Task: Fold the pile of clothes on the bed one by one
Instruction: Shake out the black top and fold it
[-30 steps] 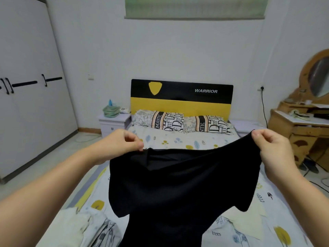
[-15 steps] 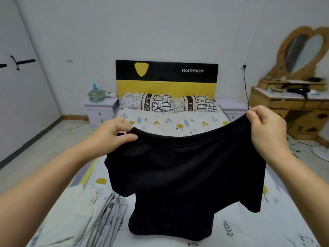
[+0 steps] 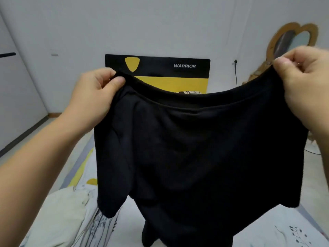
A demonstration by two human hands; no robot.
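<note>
A black T-shirt [image 3: 199, 157] hangs spread out in front of me above the bed [image 3: 284, 227]. My left hand [image 3: 94, 97] pinches its top edge at the left shoulder. My right hand [image 3: 306, 82] pinches the top edge at the right shoulder. The collar curves between both hands, the short sleeves hang down at each side, and the hem trails toward the sheet. A pale garment and a striped one [image 3: 71, 216] lie crumpled on the bed at lower left. The shirt hides most of the bed.
A black and yellow headboard [image 3: 158, 68] reading WARRIOR stands against the white wall. A wooden dresser with a heart-shaped mirror [image 3: 292, 40] is at the right. White wardrobe doors [image 3: 10, 90] line the left wall, with bare floor between them and the bed.
Both hands have lifted the black shirt higher and closer to my face, and pulled it wider. It now covers the pillows and most of the bed.
</note>
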